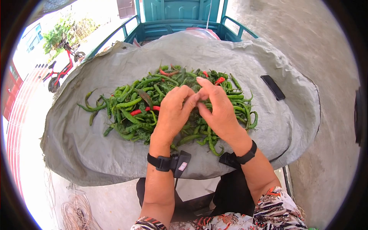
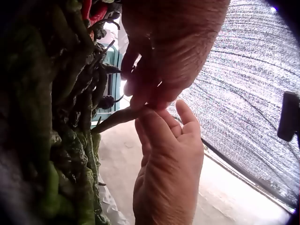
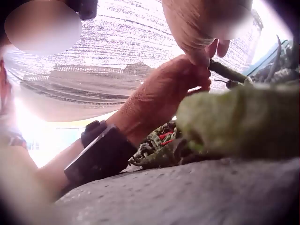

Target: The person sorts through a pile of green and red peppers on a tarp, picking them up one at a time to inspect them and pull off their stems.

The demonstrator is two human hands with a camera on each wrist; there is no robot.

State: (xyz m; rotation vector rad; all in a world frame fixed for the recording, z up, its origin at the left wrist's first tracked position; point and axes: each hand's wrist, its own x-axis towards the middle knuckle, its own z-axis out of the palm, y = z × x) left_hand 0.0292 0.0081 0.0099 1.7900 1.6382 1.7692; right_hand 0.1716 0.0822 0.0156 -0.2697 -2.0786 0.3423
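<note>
The left hand (image 1: pixel 174 109) and right hand (image 1: pixel 219 111) meet fingertip to fingertip above a pile of green peppers (image 1: pixel 130 103). Between them, a slim dark green pepper (image 2: pixel 118 118) is pinched at one end, its other end pointing toward the pile in the left wrist view. From the right wrist view, the same pepper (image 3: pixel 227 71) sticks out from the fingertips of the left hand (image 3: pixel 159 89) and the right hand (image 3: pixel 201 28). In the head view the fingers mostly hide it. A few red peppers (image 1: pixel 143 110) lie among the green ones.
A grey cloth (image 1: pixel 84 142) lies under the pile, with a black phone (image 1: pixel 273 87) on its right side. Behind stands a teal metal cart (image 1: pixel 180 15). A red electric bike (image 1: pixel 63 69) is at the far left, and tangled string (image 1: pixel 78 212) lies on the ground.
</note>
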